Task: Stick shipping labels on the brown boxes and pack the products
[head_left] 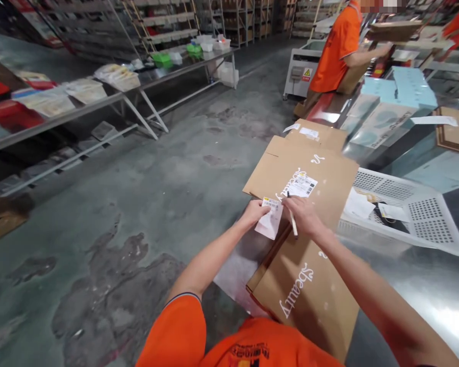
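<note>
Being clamped in left grip (254, 213): label slip (268, 224), long axis pointed toward orange shirt (279, 339) | pen (293, 225) clamped in right grip (303, 211), beside slip's right edge

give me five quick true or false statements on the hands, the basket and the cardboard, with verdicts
1. The left hand holds a white paper slip with a printed label. True.
2. One hand grips silver scissors. False: the right hand holds a slim black-and-white pen-like tool.
3. A white perforated plastic basket sits on the shiny metal table. True.
4. Green bottles fill the basket. False: it holds white papers and a flat black item.
5. White "Sbeauty" lettering marks the brown cardboard. True.
</note>
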